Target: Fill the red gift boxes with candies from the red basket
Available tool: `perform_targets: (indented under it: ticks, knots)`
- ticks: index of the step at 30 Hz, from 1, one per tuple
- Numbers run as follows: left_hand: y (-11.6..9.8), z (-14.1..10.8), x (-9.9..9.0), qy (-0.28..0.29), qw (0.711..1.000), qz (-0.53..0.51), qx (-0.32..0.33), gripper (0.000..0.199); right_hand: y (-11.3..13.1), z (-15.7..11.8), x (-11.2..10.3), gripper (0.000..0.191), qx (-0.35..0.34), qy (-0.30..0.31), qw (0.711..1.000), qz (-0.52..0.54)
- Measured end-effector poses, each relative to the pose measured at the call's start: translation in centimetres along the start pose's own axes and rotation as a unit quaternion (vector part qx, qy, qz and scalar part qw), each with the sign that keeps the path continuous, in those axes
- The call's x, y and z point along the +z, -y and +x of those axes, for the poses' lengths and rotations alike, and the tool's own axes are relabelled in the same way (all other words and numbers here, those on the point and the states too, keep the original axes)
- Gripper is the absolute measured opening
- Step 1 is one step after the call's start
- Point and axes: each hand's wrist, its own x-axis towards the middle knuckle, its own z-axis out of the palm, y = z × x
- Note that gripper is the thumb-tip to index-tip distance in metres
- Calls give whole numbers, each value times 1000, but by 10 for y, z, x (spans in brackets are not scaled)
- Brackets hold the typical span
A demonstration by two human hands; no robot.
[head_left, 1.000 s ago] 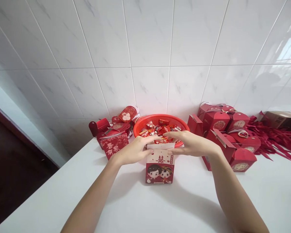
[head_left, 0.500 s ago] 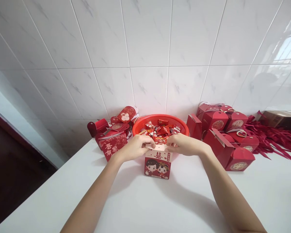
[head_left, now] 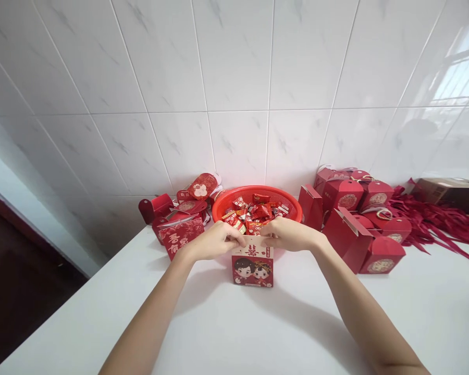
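In the head view, the lower part of the front rim of the red basket [head_left: 297,208] is hidden behind the hands and the small box [head_left: 252,266]. The back side of this box cannot be seen, and what is inside it cannot be told. The cardboard box [head_left: 440,191] at the right is cut off by the picture border, and the dark red ribbons [head_left: 426,216] in front of it lie so tangled that single ones are hard to follow.

The left hand [head_left: 216,240] is nearly closed, and it pinches the upper left edge of the small box between thumb and bent fingers. The right hand [head_left: 291,233] has its fingers curled also, and it grips the upper right edge; its fingertips are partly hard to make out.

The small box stands upright on the white table [head_left: 226,333], just in front of the basket. Its upper part is pale with a red character, and its lower part is red with two cartoon faces. In the basket lie wrapped sweets [head_left: 262,210], mostly red. Red boxes stand grouped on both sides, some with open flaps.
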Motion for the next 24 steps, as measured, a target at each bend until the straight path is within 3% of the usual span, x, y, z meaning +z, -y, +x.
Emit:
perform_targets:
  ticks: [3,5,7,9,12,14,16,20,24]
  knots:
    - [-5,-7,-9,-15,999,-43,17,21,2,-10,-10,33,-69,-101,992,22]
    - [-8,-14,-19,-54,995,-73,42,21,7,-27,-19,35,-87,-215,972,37]
    - [-9,-23,-31,-123,988,-75,59,23,13,-54,-29,35,-65,-355,932,22]
    - [-6,-33,-44,-200,976,-57,56,27,17,-85,-38,33,-7,-519,853,-50]
    - [4,-46,-64,-304,952,-22,20,36,12,-134,-51,27,105,-704,673,-200]
    - [13,-52,-74,-330,942,0,-60,45,0,-164,-59,27,164,-748,581,-276]
    - [20,-56,-82,-310,940,39,-139,51,-16,-190,-65,27,229,-745,539,-320]
    - [30,-59,-90,-224,939,140,-222,60,-52,-228,-58,20,364,-710,509,-322]
    - [40,-59,-91,-169,943,136,-254,66,-81,-246,-32,17,485,-646,520,-278]
